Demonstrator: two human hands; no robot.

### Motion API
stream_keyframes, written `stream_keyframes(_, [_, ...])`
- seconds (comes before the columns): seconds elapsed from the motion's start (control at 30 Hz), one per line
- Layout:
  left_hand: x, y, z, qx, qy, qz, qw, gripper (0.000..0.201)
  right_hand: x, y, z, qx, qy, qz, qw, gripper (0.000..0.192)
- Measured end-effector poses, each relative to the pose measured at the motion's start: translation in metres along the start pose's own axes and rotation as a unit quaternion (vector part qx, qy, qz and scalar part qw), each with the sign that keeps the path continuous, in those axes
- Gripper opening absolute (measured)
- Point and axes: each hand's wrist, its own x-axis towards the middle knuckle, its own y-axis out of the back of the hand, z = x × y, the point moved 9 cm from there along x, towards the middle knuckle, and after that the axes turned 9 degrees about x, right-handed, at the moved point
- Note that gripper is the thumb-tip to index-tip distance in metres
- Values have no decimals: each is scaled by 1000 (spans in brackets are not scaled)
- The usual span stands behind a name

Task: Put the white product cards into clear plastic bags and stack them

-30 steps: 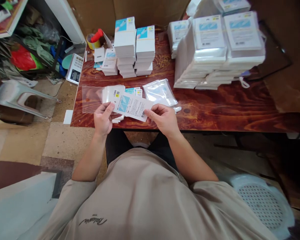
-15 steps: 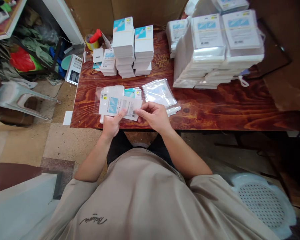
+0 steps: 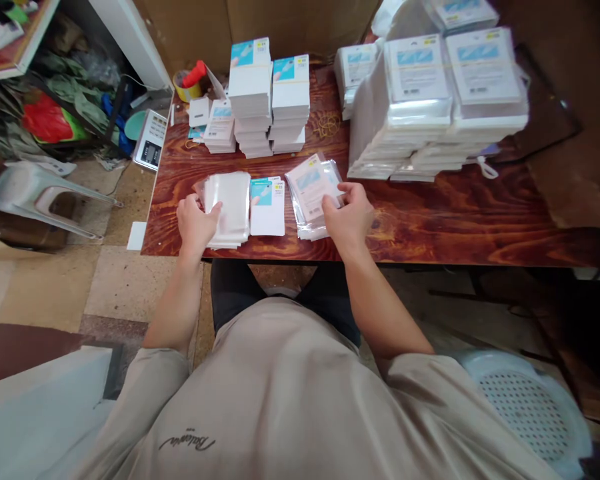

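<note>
A person in a beige shirt sits at a wooden table (image 3: pixel 430 220) crowded with packaging stock. At the far right rises the largest pile, bagged cards (image 3: pixel 440 100) wrapped in clear film; near the middle stand two tall stacks of white cards (image 3: pixel 270 100) with blue printed tops, and a digital scale (image 3: pixel 150 139) hangs off the far left corner beside a roll of tape (image 3: pixel 187 83).

Closer in, three low piles lie in a row along the near edge. The left hand (image 3: pixel 195 223) rests on the pile of clear sleeves (image 3: pixel 227 207), fingers loosely curled at its edge; whether they have pinched a sleeve free cannot be told from here. Just beside it, untouched, lies a small stack of loose cards (image 3: pixel 267 207) with a blue corner. The right hand (image 3: pixel 349 215) lies on the finished packets (image 3: pixel 313 193), fingers spread and flat, pressing on the top packet rather than gripping it.

Done well, this step likely calls for squaring the newly laid packet with those beneath, so that the slippery film does not slide and fan the pile. The left hand would do best to lift only the top sleeve, peeling it from a corner; these thin sleeves cling and two can easily come up together.
</note>
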Motion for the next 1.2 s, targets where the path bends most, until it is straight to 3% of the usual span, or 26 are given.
stream_keyframes(0.07, [14, -18, -24, 37, 42, -79, 995, 47, 2, 3, 6, -123, 29, 32, 991, 37])
stream_keyframes(0.17, [21, -34, -40, 7, 60, -150, 987, 36, -8, 0, -8, -165, 88, 47, 981, 36])
stream_keyframes(0.2, [23, -36, -40, 2, 54, -156, 986, 32, -14, -6, -21, -151, 122, 21, 981, 35])
stream_keyframes(0.27, [25, -36, -38, 6, 39, -169, 985, 27, -32, -30, -55, -114, 221, -94, 964, 34])
stream_keyframes(0.33, [26, -31, -33, 22, 26, -179, 983, 26, -59, -58, -88, -104, 320, -236, 912, 35])
stream_keyframes(0.4, [25, -22, -27, 48, 6, -169, 984, 25, -79, -78, -106, -146, 370, -328, 857, 36])
stream_keyframes(0.5, [20, 0, -9, 43, -45, -93, 994, 21, -90, -92, -112, -221, 372, -397, 810, 26])
stream_keyframes(0.6, [12, 11, -5, -130, -5, -15, 991, 17, -97, -91, -114, -249, 376, -437, 778, 22])
stream_keyframes(0.63, [9, 6, -10, -215, 43, -17, 975, 16, -100, -89, -114, -254, 384, -443, 769, 23])
stream_keyframes(0.7, [1, -18, -16, -371, 143, -60, 915, 17, -104, -85, -114, -263, 398, -445, 758, 27])
stream_keyframes(0.77, [-8, -41, -12, -465, 203, -111, 855, 17, -102, -80, -112, -256, 398, -431, 768, 29])
stream_keyframes(0.8, [-11, -48, -9, -490, 216, -124, 835, 16, -98, -75, -111, -237, 389, -414, 788, 30])
stream_keyframes(0.87, [-16, -53, -4, -513, 222, -125, 820, 15, -82, -56, -112, -155, 354, -340, 858, 29])
stream_keyframes(0.93, [-19, -51, 1, -520, 215, -102, 820, 16, -60, -19, -107, -13, 266, -208, 941, 27])
stream_keyframes(0.97, [-20, -48, 4, -524, 209, -85, 822, 17, -52, 0, -98, 74, 201, -142, 966, 26])
stream_keyframes(1.03, [-21, -43, 9, -530, 196, -55, 823, 18, -51, 18, -72, 237, 53, -90, 966, 31])
stream_keyframes(1.1, [-21, -39, 13, -532, 189, -34, 825, 19, -64, 5, -55, 337, -76, -159, 925, 39])
stream_keyframes(1.17, [-22, -37, 17, -532, 182, -26, 826, 22, -81, -14, -47, 365, -149, -244, 886, 45])
stream_keyframes(1.2, [-24, -37, 20, -534, 178, -27, 826, 25, -86, -20, -43, 366, -169, -256, 878, 47])
